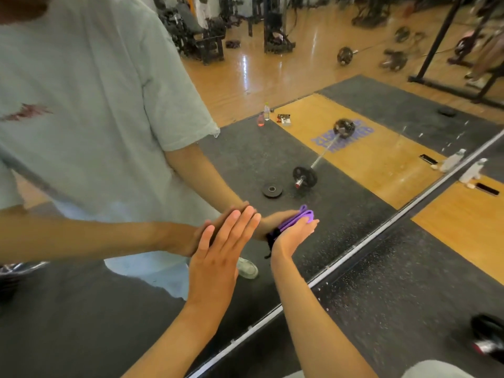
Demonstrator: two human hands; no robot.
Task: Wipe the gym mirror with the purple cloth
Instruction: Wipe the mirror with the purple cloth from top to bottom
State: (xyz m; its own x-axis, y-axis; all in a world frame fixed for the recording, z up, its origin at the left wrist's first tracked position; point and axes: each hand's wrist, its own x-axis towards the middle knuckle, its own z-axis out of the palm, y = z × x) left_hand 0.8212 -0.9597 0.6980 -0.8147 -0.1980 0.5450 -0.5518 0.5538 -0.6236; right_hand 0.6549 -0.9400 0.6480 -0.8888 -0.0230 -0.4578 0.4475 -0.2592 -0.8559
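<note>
Gym mirror (pixel 272 159) w/ reflected barbell (pixel 305 177), left hand (pixel 215 257) flat open on glass, right hand (pixel 293 236) pressing purple cloth (pixel 296 218).

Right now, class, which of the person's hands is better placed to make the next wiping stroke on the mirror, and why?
The right hand. It presses the folded purple cloth against the mirror. The left hand lies flat on the glass with open fingers and no cloth, so it looks better suited to bracing.
</note>
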